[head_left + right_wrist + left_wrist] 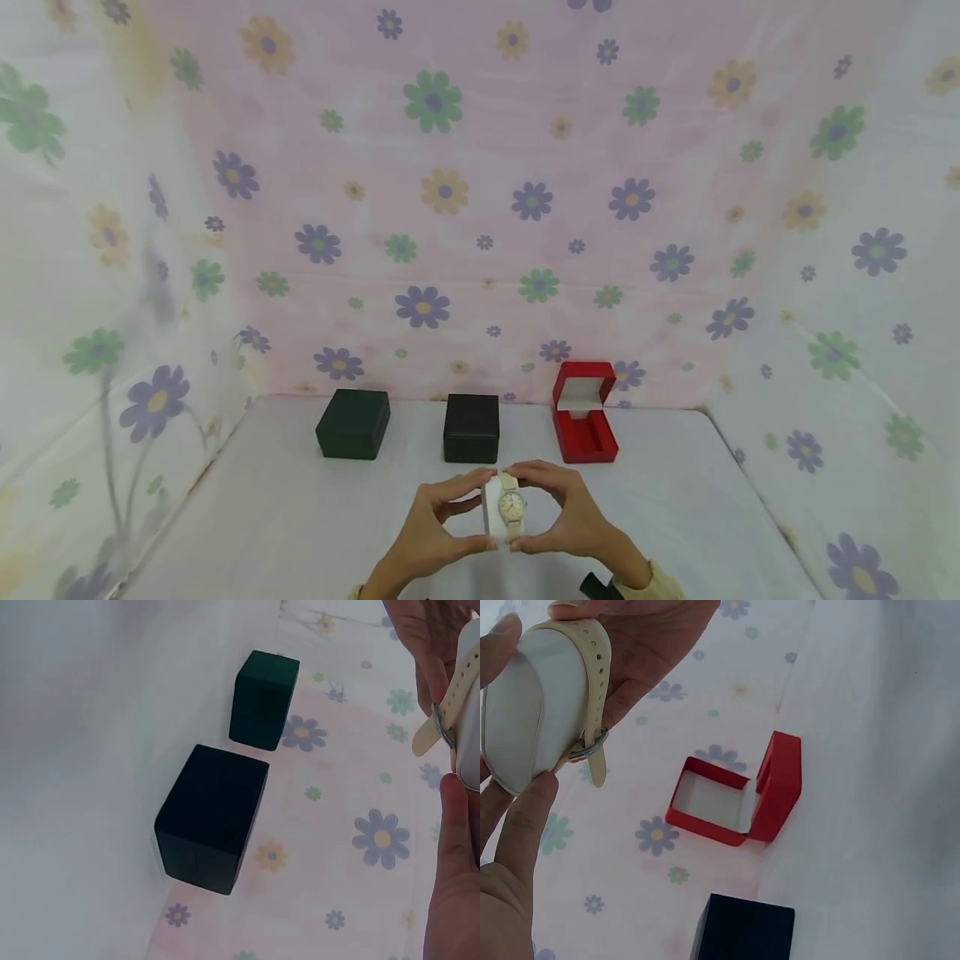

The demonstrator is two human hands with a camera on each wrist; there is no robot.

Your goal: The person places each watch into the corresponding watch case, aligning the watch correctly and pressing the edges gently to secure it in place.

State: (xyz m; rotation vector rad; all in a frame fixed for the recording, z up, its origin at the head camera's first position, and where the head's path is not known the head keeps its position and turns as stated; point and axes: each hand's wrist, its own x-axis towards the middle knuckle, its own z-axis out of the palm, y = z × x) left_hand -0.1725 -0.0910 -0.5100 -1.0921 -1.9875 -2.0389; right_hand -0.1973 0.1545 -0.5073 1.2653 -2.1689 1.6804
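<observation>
A wristwatch [512, 506] with a cream strap and a pale round dial is wrapped round a white watch cushion [492, 510]. My left hand [431, 529] pinches the cushion's left end, fingers at the top and thumb underneath. From the other side, my right hand [581, 517] grips it likewise between fingers and thumb. Both hands hold it over the near part of the table, with the dial facing me. In the left wrist view the punched strap [598, 682] is fastened through a metal buckle [589, 746], its free end sticking out.
Toward the back of the white table [300, 517] stand a closed dark green box [354, 425], a closed black box [471, 429] and an open red box [587, 437] with its lid raised. Flowered cloth [480, 208] hangs behind and at both sides.
</observation>
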